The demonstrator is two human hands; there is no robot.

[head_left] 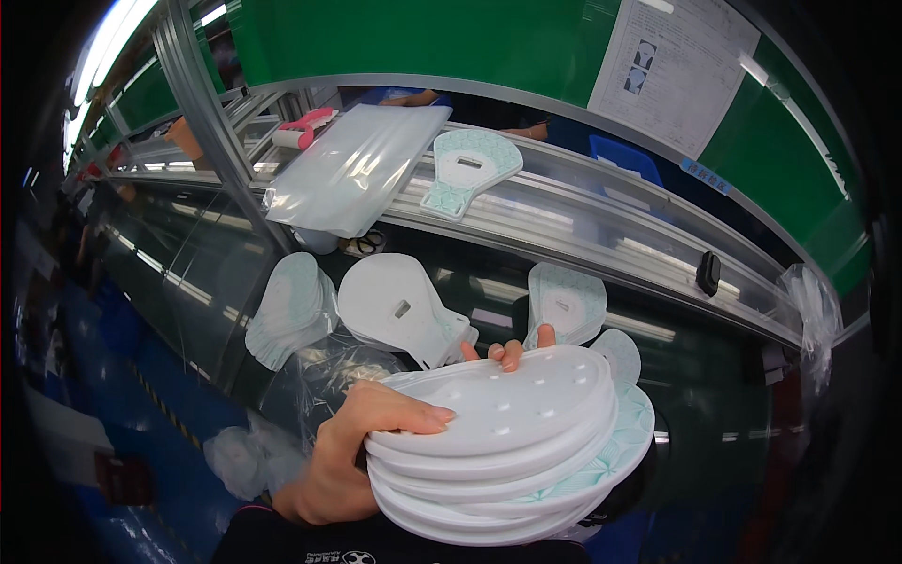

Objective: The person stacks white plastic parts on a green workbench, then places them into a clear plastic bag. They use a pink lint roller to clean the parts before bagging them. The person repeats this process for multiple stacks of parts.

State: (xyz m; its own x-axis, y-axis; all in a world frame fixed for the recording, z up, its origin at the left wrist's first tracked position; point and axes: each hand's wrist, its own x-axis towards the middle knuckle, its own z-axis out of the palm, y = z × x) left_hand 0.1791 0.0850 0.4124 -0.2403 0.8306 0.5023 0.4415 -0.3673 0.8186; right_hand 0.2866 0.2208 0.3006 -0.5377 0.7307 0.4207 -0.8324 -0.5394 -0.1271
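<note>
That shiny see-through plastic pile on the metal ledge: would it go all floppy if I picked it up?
Probably floppy: the plastic pile looks like thin, clear sheets. It may be slippery too, since its surface is smooth and glossy. It probably won't roll, because it lies flat on the metal ledge.

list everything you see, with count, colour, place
held panel stack: one, white and green, front centre
panel piles: three, white to white-green, on the table
single panel: one, white-green, on the shelf
plastic sheets: one pile, translucent, shelf left
roller: one, pink-white, left of sheets
small object: one, black, shelf's right
bin: one, blue, behind the shelf
paper: one, white, on the green board
label: one, blue, below the paper
hanging plastic: one, clear, far right
crumpled plastic: some, clear, left of the stack
container: one, orange, far left
co-worker's arm: at least one, bare, behind the shelf
left hand: one, bare, gripping the stack
fingertips: several, bare, stack's far edge, hand unclear
</note>
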